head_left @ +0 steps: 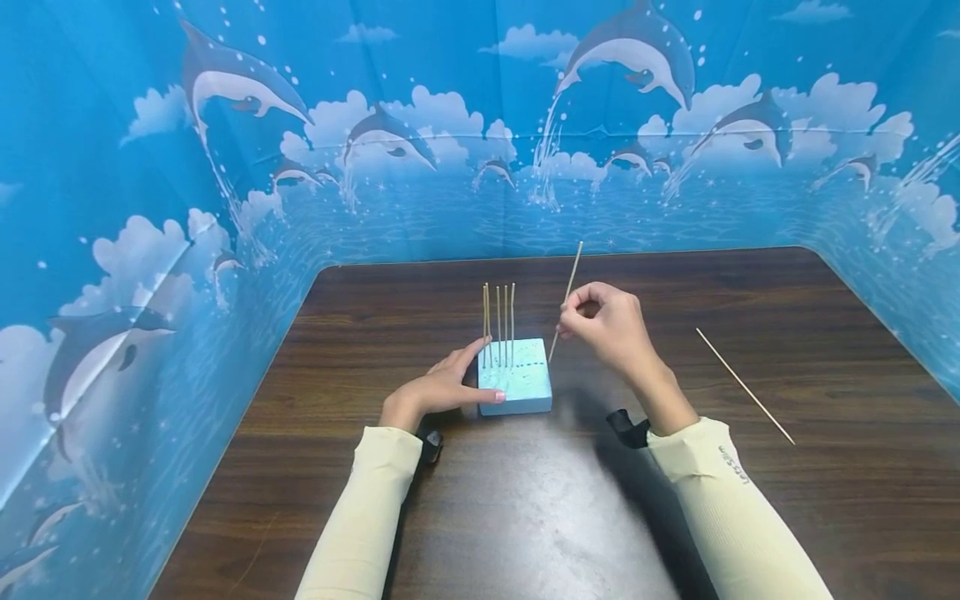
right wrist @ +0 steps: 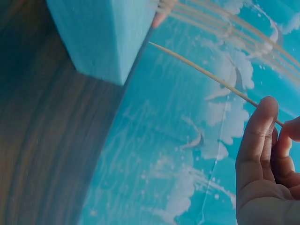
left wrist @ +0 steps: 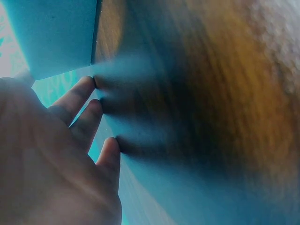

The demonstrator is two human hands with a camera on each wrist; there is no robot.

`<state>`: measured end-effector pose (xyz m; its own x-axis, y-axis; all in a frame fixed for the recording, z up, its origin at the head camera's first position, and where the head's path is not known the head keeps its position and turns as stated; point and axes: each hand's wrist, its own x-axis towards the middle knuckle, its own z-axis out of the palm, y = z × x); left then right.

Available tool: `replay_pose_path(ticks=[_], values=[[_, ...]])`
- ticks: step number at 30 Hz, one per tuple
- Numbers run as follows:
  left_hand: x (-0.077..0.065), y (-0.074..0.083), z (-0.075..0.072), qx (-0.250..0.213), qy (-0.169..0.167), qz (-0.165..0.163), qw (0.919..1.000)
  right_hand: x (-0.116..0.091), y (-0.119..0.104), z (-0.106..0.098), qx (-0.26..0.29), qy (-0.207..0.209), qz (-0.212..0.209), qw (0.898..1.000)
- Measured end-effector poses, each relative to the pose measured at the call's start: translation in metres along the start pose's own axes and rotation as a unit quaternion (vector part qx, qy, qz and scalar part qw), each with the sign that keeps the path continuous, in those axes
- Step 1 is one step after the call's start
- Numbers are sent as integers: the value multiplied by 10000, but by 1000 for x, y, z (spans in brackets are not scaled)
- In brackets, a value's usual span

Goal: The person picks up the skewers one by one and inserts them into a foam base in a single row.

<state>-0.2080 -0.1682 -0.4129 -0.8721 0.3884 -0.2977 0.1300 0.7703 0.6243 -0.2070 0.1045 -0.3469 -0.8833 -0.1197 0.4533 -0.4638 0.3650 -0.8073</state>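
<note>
A light-blue foam block [head_left: 531,385] sits on the table, with several thin wooden skewers [head_left: 498,325] standing upright in its left part. My left hand [head_left: 442,383] rests against the block's left side, thumb across the near top edge and index finger at the far left corner. In the left wrist view, its other fingers [left wrist: 84,122] are spread, tips at the tabletop. My right hand [head_left: 611,325] pinches another skewer [head_left: 575,268] between thumb and fingertips, tilted. Its pointed lower end appears beside the block's right edge; the right wrist view shows that tip apart from the foam [right wrist: 101,42].
One loose skewer [head_left: 745,385] lies on the dark wood-grain table [head_left: 510,517] to the right of my right hand. A row of small dark holes crosses the block's top. Behind and left of the table hangs a blue dolphin-print curtain [head_left: 450,200].
</note>
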Motion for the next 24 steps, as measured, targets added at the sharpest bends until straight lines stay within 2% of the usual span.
replay_pose_path(ticks=[8,13,20,24], values=[[7,-5,2,43,-11,-211,9998,3,-1,24,-128,-147,-457,9988],[8,-5,3,26,-34,-246,9997,5,0,30,-238,-257,-436,9984],[2,0,0,133,23,-129,9998,6,1,37,-408,-364,-417,9976],[2,-1,0,175,14,-217,9996,4,6,43,-563,-445,-443,9964]])
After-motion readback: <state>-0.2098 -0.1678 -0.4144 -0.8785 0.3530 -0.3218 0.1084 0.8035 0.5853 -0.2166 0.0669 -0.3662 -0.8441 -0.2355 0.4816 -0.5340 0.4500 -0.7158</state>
